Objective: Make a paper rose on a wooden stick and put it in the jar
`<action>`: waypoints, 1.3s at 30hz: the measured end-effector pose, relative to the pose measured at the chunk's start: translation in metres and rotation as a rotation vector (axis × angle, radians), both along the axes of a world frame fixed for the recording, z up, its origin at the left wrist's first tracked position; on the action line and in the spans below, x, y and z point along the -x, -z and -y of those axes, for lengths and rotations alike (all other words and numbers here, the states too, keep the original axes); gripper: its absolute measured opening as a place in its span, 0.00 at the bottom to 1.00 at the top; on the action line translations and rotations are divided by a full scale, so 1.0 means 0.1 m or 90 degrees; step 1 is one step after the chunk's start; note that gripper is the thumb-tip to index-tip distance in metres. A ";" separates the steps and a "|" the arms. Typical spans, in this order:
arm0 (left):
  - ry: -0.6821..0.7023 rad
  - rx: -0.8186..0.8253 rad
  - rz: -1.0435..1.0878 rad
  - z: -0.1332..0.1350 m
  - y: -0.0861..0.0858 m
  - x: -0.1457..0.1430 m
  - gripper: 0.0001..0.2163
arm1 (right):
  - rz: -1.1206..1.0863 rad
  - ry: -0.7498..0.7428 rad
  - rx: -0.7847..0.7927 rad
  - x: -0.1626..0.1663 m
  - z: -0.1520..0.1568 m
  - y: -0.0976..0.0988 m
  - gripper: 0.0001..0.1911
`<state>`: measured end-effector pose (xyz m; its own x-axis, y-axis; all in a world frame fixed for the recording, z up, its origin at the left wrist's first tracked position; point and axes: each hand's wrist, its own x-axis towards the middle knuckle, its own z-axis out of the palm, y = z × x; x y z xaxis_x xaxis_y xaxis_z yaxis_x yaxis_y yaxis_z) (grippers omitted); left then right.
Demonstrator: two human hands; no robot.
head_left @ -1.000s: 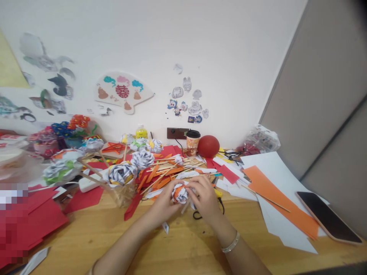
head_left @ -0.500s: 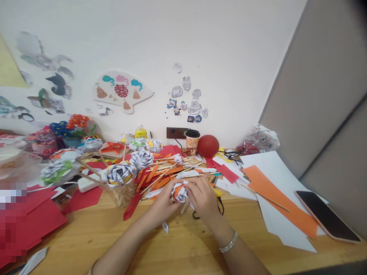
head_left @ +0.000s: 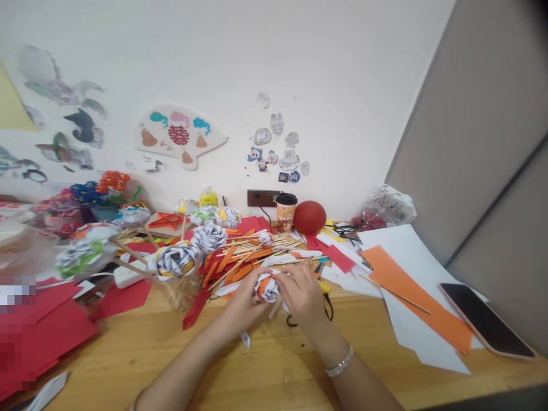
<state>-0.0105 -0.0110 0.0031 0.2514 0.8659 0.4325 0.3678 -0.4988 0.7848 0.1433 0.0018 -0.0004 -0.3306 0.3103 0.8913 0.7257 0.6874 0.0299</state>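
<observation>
A white and orange paper flower (head_left: 267,289) is held between both hands above the wooden table. My left hand (head_left: 245,302) wraps around its left side, with the thumb below it. My right hand (head_left: 303,294) pinches at the flower's right edge, fingers pressed together; a bracelet circles that wrist. A narrow whitish strip shows under the bloom, and I cannot tell whether it is the stem. Just behind the hands lie folded orange paper strips (head_left: 240,273) and a pile of thin wooden sticks (head_left: 248,250).
Finished paper flowers (head_left: 177,260) stand in a container (head_left: 182,291) to the left. Red paper sheets (head_left: 51,325) lie at far left. At right are white paper (head_left: 411,268), orange paper (head_left: 419,297) and a phone (head_left: 486,319). A lidded cup (head_left: 286,214) and red balloon (head_left: 310,217) stand behind.
The view has shifted very slightly. Both hands keep the same hold on the paper flower, with hardly any visible finger movement.
</observation>
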 end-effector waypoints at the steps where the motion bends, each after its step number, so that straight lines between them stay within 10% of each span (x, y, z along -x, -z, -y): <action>1: 0.001 -0.005 -0.002 0.00 0.00 0.00 0.20 | 0.009 0.004 0.003 0.00 -0.01 0.01 0.06; 31: 0.009 -0.017 -0.006 -0.01 0.03 0.00 0.20 | -0.016 0.016 -0.009 -0.02 0.00 0.03 0.08; 39: 0.054 0.028 0.032 -0.02 0.02 0.03 0.21 | -0.278 -0.207 0.307 -0.04 -0.03 -0.04 0.04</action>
